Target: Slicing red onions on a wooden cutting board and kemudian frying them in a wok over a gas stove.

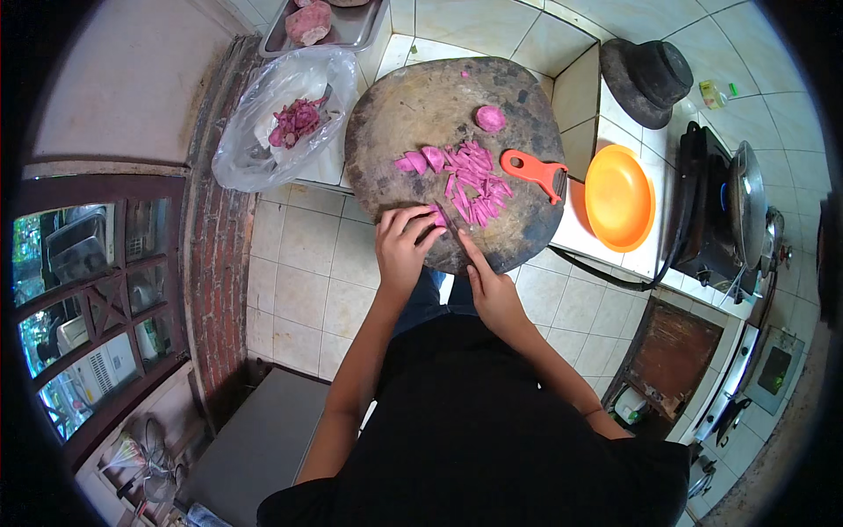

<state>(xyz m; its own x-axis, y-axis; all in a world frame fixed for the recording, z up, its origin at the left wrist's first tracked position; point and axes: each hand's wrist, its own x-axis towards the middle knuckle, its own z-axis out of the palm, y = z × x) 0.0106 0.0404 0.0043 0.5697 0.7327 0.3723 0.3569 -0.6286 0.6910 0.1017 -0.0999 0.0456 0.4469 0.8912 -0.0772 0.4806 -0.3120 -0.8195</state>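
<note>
On a round wooden chopping board point(408, 112), my left hand point(403, 245) pins a small purple piece of sweet potato point(437, 215) under its fingertips. My right hand point(490, 283) grips a knife point(449, 219), index finger stretched along its back; the handle is hidden in the palm. The blade lies right beside the held piece. Beyond the hands is a loose pile of purple sweet potato sticks point(475, 178), with a few thicker slices point(421, 160) at its left. A round cut chunk point(490, 119) sits farther back. An orange peeler point(535, 172) lies at the board's right.
Left of the board, a clear plastic bag point(244, 148) holds purple peelings point(296, 123). Behind it, a metal tray point(362, 29) carries unpeeled sweet potatoes point(308, 24). At right are an orange plastic bowl point(620, 198), a black stone mortar point(649, 79) and a lit gas stove point(705, 197) with a pan point(749, 204).
</note>
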